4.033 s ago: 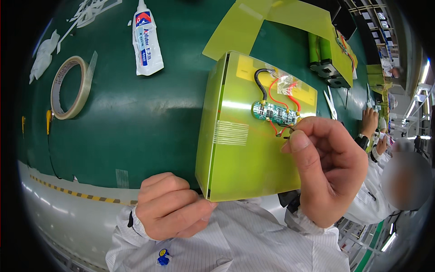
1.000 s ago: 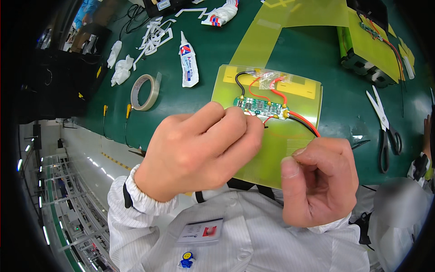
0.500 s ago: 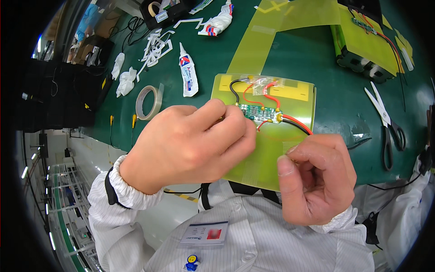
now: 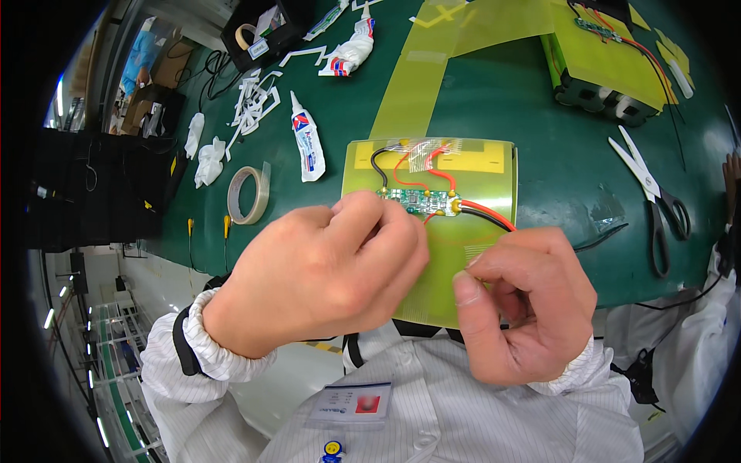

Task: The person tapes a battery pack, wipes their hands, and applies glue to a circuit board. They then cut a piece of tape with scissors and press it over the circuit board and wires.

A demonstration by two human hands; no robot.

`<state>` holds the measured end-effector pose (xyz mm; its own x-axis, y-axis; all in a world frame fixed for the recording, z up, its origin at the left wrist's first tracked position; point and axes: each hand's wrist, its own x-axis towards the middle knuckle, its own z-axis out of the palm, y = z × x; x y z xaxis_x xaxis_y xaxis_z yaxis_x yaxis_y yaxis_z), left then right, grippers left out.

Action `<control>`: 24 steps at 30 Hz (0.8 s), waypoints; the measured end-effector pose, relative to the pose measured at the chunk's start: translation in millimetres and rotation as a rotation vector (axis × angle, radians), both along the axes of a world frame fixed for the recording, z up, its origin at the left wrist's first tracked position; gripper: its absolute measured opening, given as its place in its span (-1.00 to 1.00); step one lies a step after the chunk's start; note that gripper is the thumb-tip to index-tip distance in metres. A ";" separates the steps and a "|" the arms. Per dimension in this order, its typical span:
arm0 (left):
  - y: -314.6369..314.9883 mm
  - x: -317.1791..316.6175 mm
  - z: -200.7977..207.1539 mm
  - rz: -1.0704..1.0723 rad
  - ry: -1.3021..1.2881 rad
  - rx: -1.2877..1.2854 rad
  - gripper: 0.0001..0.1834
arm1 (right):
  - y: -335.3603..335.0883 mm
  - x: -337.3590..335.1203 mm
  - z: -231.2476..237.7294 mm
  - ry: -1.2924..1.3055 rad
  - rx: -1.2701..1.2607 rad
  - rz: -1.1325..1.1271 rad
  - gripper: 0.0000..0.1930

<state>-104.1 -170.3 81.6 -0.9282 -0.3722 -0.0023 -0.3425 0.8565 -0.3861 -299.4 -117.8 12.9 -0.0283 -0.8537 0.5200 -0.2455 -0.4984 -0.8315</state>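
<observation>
A yellow-green wrapped pack [image 4: 432, 289] lies at the table's near edge. A small green circuit board [image 4: 417, 201] sits across it, with red and black wires [image 4: 488, 215] soldered on; clear striped tape [image 4: 423, 154] covers some wires at the far side. My left hand [image 4: 324, 270] is closed over the board's left end, its fingertips hidden beneath the curled fingers. At the pack's lower right, my right hand [image 4: 529, 305] pinches thumb against forefinger beside another patch of striped tape [image 4: 477, 253]. Whatever either hand holds is hidden or too small to name.
Scissors [image 4: 650, 189] lie at right, near a second wrapped pack [image 4: 606, 73] with its own board. At left are a tape roll [image 4: 248, 194], a white glue tube [image 4: 307, 143], a crumpled tube [image 4: 353, 52] and white scraps [image 4: 253, 104]. Yellow-green sheet [image 4: 409, 89] stretches behind the pack.
The whole view has shifted slightly, so the table things sit a little further left and mostly lower in the picture. Both hands keep nearly the same closed poses over the pack.
</observation>
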 end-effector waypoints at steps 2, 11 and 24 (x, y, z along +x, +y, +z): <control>1.7 -1.0 -2.8 -0.006 -0.005 0.000 -0.64 | -0.2 0.1 -0.2 -0.002 0.007 -0.001 -0.77; 4.3 -3.8 -0.7 0.015 -0.028 0.000 -0.66 | 0.4 1.0 -0.4 -0.018 0.010 -0.009 -0.77; 9.8 3.7 -5.0 0.055 0.071 0.108 -0.57 | 1.0 1.6 0.9 -0.013 0.011 -0.009 -0.78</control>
<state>-100.4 -160.5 76.6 -0.9056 -0.4237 0.0195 -0.4132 0.8710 -0.2658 -297.8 -116.8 13.9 -0.0428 -0.8589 0.5103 -0.2386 -0.4872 -0.8401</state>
